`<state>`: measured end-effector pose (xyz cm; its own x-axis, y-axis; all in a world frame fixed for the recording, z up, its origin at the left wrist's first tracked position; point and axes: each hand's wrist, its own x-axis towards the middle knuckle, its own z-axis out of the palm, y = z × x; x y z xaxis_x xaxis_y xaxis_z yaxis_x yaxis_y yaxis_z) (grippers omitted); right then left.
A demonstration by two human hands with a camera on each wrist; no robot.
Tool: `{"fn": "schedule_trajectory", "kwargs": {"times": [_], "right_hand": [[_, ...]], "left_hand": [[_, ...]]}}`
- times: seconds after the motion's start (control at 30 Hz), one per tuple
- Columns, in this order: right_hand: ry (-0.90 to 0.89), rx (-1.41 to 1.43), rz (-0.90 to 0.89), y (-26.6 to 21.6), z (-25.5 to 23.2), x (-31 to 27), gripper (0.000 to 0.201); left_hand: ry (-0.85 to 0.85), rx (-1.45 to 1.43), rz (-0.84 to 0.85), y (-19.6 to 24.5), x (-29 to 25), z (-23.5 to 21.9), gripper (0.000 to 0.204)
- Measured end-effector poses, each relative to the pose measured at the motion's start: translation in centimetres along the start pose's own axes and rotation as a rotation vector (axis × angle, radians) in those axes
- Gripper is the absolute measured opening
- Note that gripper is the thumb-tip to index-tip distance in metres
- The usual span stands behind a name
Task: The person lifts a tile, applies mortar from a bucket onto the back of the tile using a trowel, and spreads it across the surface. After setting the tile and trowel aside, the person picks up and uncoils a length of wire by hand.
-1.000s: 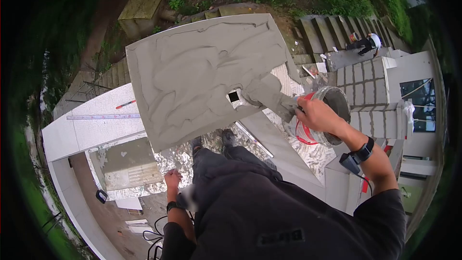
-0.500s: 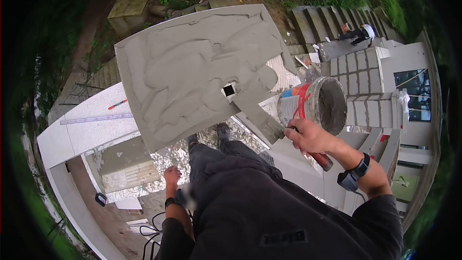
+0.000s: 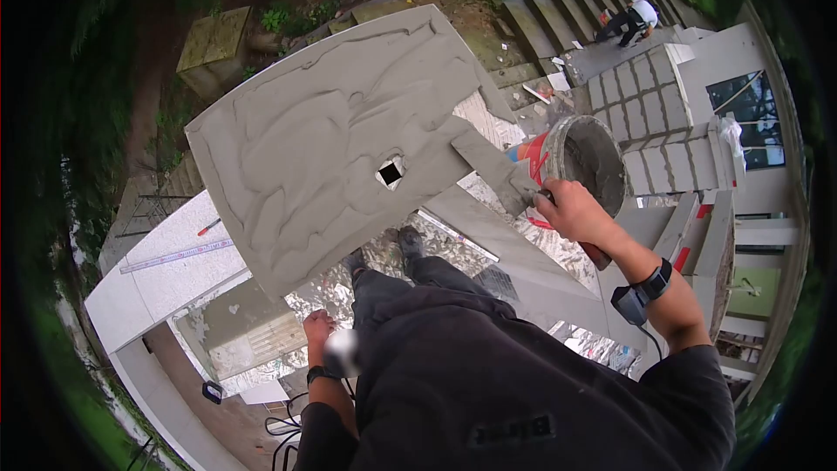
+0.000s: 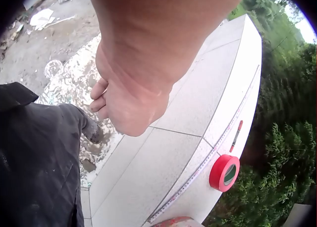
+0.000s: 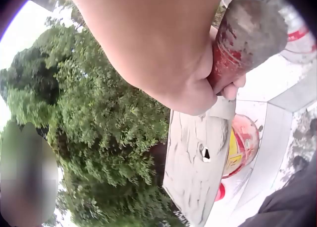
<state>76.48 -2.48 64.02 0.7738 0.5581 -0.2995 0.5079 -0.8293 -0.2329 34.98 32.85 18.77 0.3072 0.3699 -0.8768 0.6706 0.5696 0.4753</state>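
My right hand point(image 3: 571, 209) grips the worn red handle point(image 5: 242, 43) of a trowel. Its mortar-coated blade point(image 3: 495, 170) reaches leftward, the tip overlapping the right edge of a large panel point(image 3: 288, 131) in the head view. Grey mortar covers most of this panel in uneven swirls, around a small square hole point(image 3: 390, 174). Just beyond my right hand is a bucket point(image 3: 534, 155) with a red label and grey mortar inside. My left hand point(image 3: 319, 327) hangs beside my left leg with loosely bent fingers, holding nothing; the left wrist view shows it above white tiles.
On the white tiled ledge point(image 4: 178, 152) lie a measuring strip point(image 3: 179, 255), a red marker point(image 4: 237, 136) and a red tape roll point(image 4: 225, 173). Grey block walls point(image 3: 641, 105) rise to the right. Another person point(image 3: 629, 21) bends near concrete steps point(image 3: 536, 30). Dark cables hang by my left arm.
The trowel blade has drawn back rightward from beside the hole, off most of the panel, then risen slightly toward the bucket. The head view has shifted. My left hand stays low.
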Motion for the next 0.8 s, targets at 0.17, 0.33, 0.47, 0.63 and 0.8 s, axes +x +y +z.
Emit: {"fn": "schedule_trajectory", "kwargs": {"times": [0.17, 0.33, 0.47, 0.63, 0.8], "right_hand": [[0.097, 0.081, 0.083, -2.7, 3.0, -2.4, 0.027], [0.232, 0.050, 0.050, -3.9, 10.3, -2.2, 0.029], [0.412, 0.004, -0.035, -3.6, 16.3, -0.8, 0.026], [0.424, 0.047, 0.306, 0.4, 18.8, -2.7, 0.025], [0.520, 0.221, 0.559, 5.5, 17.8, -5.1, 0.025]], "left_hand": [[0.022, 0.043, 0.008, 0.7, -0.5, 0.3, 0.016], [-0.014, 0.183, 0.006, 2.3, -2.4, 0.2, 0.016], [-0.017, 0.384, -0.006, 5.3, -3.6, -0.7, 0.019], [0.006, 0.399, 0.016, 9.6, -5.3, -1.2, 0.014], [-0.015, 0.441, 0.048, 11.7, -4.6, 0.2, 0.015]]}}
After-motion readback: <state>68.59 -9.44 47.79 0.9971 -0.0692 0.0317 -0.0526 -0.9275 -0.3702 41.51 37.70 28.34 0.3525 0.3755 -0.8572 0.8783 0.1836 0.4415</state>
